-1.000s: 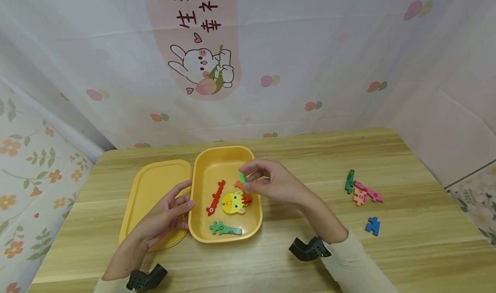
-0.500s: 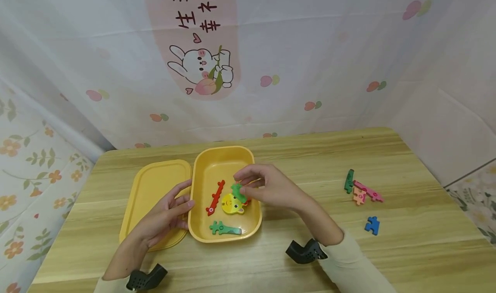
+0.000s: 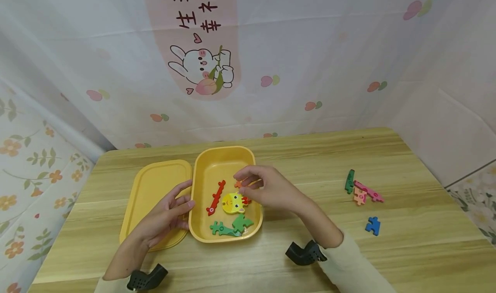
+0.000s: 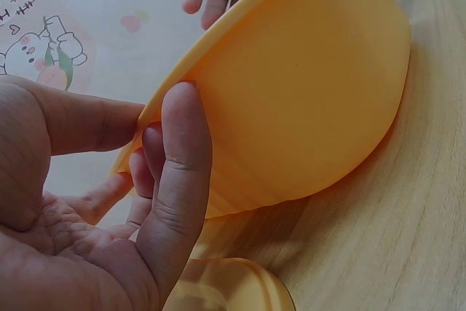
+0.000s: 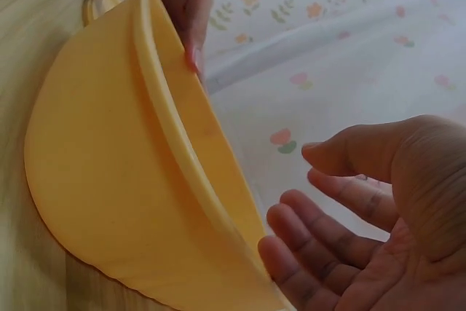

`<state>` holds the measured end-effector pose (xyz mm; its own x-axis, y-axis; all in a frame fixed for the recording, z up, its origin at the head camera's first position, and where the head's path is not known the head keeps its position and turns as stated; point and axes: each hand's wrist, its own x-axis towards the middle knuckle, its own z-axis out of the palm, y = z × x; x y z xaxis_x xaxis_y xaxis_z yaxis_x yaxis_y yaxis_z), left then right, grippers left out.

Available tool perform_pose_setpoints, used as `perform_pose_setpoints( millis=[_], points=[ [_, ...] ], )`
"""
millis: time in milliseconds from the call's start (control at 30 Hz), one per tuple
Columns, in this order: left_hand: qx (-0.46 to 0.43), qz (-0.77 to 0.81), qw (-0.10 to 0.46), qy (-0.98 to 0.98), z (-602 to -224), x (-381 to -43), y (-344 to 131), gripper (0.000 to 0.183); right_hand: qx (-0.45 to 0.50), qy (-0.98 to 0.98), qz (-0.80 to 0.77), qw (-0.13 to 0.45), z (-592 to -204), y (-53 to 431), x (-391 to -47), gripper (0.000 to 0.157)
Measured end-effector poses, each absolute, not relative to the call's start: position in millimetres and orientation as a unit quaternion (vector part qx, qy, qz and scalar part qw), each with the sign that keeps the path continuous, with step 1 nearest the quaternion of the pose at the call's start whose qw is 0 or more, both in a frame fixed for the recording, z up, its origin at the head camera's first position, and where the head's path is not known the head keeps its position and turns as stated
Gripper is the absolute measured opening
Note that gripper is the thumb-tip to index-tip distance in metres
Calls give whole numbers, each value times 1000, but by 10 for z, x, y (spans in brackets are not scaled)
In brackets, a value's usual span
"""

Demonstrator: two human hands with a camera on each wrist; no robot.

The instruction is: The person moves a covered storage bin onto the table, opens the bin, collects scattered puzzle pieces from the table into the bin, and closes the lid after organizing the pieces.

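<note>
My left hand holds the left rim of a yellow plastic box, its thumb tip over the rim and fingers outside. My right hand hovers over the box's right side, fingers loosely bent, thumb and forefinger apart with nothing between them. Inside the box lie a yellow giraffe-head puzzle piece, a long red piece and a green piece. A wider green puzzle piece overlaps that green one. An orange piece shows partly under my right hand.
Left of the box lies its yellow lid, partly behind my left hand. On the wooden table at right are a dark green piece, a pink piece, a peach piece and a blue piece.
My right hand has let go of the wider green puzzle piece, which now lies near the box's front. The left hand stays on the rim.
</note>
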<state>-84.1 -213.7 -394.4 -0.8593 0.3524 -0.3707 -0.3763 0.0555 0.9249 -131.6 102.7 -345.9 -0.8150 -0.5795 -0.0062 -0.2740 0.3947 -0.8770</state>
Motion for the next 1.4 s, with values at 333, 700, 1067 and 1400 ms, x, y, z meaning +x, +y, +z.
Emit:
perform_pose_setpoints(
  millis=[333,700,1067,1400],
  points=[
    [-12,686,270,676,-3954,-823,-2151,76,-318,857,-394,98,-3394,994,-1170,33],
    [-3,690,267,673,-3953,-823,-2130,75,-281,915,-289,-3,-3407,1078,-1224,33],
    [-14,685,266,678,-3931,-828,-2121,76,-207,954,-206,-63,-3510,1470,-1235,33],
    [-8,683,265,681,-3910,-849,-2141,75,-137,971,-187,-60,-3430,1905,-1239,33]
  ],
)
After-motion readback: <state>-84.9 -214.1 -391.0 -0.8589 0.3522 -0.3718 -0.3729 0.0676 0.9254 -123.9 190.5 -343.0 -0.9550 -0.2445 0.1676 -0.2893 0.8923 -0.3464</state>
